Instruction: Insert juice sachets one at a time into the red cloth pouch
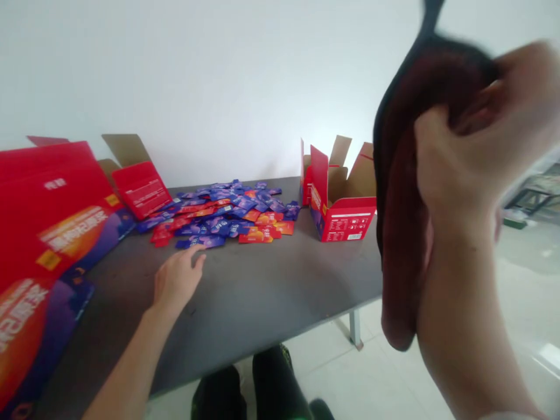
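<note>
Right fist [464, 146] around dark cloth [405, 251] (blurred)

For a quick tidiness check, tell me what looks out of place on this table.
The purple and red sachets lie in a loose, scattered heap on the bare grey table, outside the open red carton. Also odd: a dark red cloth, unlike anything on the table, is bunched in the right hand, blurred, beside the table.

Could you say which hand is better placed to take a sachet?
The left hand, probably: it is at the sachet pile, while the right hand is raised, gripping a dark cloth.
</note>
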A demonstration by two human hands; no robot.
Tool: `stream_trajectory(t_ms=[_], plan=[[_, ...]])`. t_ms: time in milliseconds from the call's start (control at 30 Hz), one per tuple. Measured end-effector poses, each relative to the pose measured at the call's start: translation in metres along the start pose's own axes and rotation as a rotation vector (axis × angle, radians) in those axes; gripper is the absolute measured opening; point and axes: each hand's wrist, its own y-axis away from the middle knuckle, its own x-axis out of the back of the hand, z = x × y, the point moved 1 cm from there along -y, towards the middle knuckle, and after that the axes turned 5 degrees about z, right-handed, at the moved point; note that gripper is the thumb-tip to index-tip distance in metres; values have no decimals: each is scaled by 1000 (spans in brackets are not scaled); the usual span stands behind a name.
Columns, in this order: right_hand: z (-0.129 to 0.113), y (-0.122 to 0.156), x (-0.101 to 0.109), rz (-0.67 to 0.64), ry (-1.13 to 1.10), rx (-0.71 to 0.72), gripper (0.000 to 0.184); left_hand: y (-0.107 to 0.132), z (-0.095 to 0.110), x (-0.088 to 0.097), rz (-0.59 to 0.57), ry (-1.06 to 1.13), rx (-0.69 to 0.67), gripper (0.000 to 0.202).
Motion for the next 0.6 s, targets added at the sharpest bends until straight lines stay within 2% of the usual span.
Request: stream_trajectory(t_ms=[33,67,133,233,333,467,533,600], plan=[[6,18,5,97,99,-56,13,0,2,-1,-15,-19,-24,39],[11,36,3,78,160,-111,9,-2,6,-3,-33,-32,-63,40],[20,74,-13,-123,183,-158,9,-7,21,-15,-68,-38,-173,43],[31,129,-56,-532,175,-208,21,-22,54,-39,-88,-37,-332,46],[41,169,-97,-669,147,-213,26,-40,88,-64,-71,-56,-410,42],[61,187,-141,-807,67,-146,25,-59,115,-85,-44,-102,-451,38],[74,185,-154,-834,44,-147,24,-61,119,-89,-46,-125,-469,38],[85,183,-159,-830,20,-165,23,-58,118,-88,-51,-142,-493,37]])
